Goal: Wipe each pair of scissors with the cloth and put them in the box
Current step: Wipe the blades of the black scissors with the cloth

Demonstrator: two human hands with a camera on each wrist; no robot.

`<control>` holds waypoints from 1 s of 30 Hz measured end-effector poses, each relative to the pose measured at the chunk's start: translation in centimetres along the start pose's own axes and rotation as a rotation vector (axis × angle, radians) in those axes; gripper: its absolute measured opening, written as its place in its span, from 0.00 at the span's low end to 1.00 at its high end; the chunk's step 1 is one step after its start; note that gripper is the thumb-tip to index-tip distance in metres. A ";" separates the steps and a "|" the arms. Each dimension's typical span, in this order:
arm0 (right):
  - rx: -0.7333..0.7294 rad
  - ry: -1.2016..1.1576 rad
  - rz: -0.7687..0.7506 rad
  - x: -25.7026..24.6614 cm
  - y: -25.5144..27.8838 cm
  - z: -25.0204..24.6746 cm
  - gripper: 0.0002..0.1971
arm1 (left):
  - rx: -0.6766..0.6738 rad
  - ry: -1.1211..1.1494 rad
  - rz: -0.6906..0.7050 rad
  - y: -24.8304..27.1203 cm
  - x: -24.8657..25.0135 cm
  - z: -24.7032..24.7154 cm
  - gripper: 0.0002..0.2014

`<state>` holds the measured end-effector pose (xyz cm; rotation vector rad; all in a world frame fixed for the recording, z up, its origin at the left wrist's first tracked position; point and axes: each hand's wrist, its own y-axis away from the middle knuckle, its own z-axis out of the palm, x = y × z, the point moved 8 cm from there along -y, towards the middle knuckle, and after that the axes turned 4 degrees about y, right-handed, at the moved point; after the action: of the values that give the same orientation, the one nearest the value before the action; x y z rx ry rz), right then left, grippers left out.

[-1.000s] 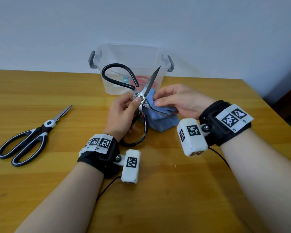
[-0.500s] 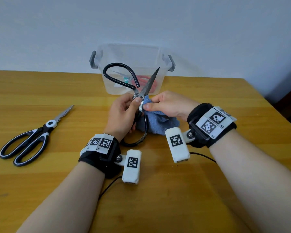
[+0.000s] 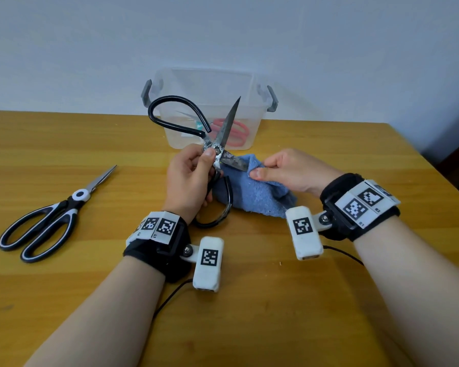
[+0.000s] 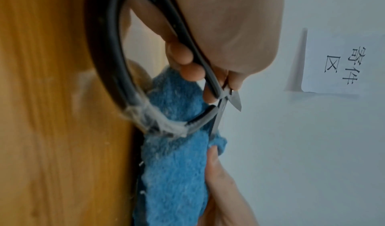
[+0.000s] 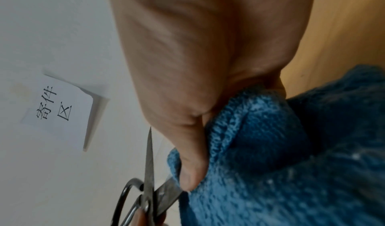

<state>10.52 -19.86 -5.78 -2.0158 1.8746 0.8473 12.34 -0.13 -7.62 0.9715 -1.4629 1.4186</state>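
My left hand (image 3: 190, 178) grips a pair of black-handled iron scissors (image 3: 217, 149) near the pivot, its blades spread wide. One blade points up toward the box; the other lies across the blue cloth (image 3: 255, 192). My right hand (image 3: 284, 170) pinches the cloth around that lower blade near its tip, thumb on top. The left wrist view shows the black handle loop (image 4: 108, 56) and the cloth (image 4: 177, 163) beneath it. The right wrist view shows my thumb (image 5: 191, 172) pressing cloth (image 5: 281, 163) on the blade (image 5: 166, 188). The clear plastic box (image 3: 210, 83) stands behind, with red-handled scissors (image 3: 233, 131) inside.
A second pair of scissors (image 3: 48, 215) with black-and-white handles lies shut on the wooden table (image 3: 276, 313) at the left. The box has grey side latches. A paper sign (image 4: 341, 61) hangs on the white wall. The table's right edge is close to my right arm.
My right hand has slid the cloth outward along the lower blade, from the pivot toward the tip. The left hand and scissors have stayed nearly still.
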 end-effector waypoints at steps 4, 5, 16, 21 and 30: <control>0.080 -0.078 0.114 3.7 0.4 -0.6 0.20 | 0.089 0.074 0.001 -0.2 -0.2 -1.0 0.16; 0.140 -0.146 0.146 4.6 0.5 -0.9 0.17 | 0.096 0.081 -0.014 -0.3 -0.3 -1.0 0.16; 0.160 -0.798 0.045 0.1 -1.1 -1.9 0.15 | -0.103 0.086 -0.013 0.1 -0.1 0.8 0.16; -0.042 -0.824 -0.045 -2.4 -1.1 1.8 0.11 | -0.137 0.105 -0.038 0.3 -0.1 1.2 0.16; 0.096 -0.915 0.109 -1.8 -2.3 3.0 0.05 | -0.242 -0.039 -0.062 0.3 -0.4 1.9 0.14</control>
<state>12.07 -16.38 -7.56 -1.1338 1.4293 1.3655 12.05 -2.00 -8.11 0.8875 -1.5771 1.1525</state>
